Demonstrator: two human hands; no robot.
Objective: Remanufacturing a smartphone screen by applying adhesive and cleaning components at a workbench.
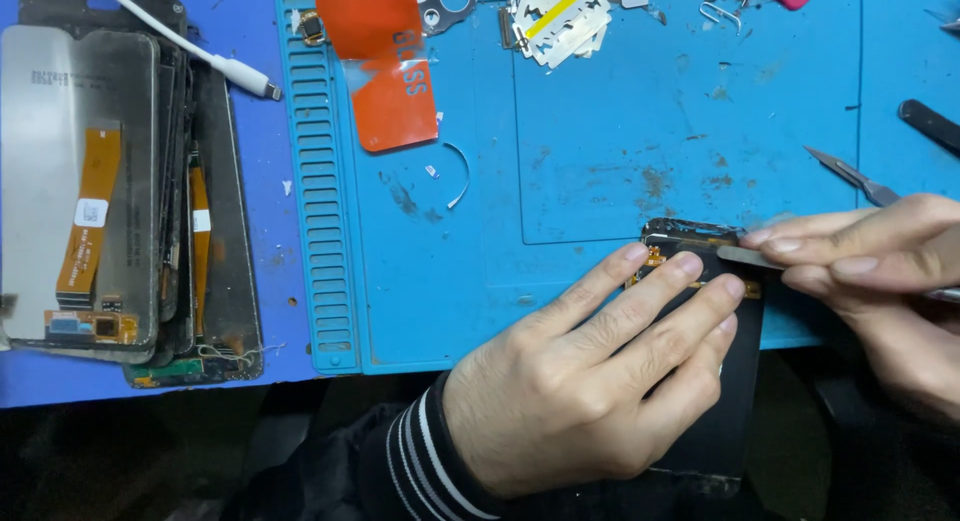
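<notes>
While a stack of old phone screens (110, 191) with orange ribbon strips lies far left beside a white cable (200, 51), the ridged blue mat (600, 131) carries an orange film sticker (385, 66). At the mat's near edge, the left hand (590, 381) presses spread fingers flat on a glossy black phone screen (725, 401). The right hand (880, 271) pinches a thin metal blade (745, 256) against its top edge.

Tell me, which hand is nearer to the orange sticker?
Left. The left hand lies below and right of the orange sticker; the right hand is farther right, by the mat's edge.
</notes>
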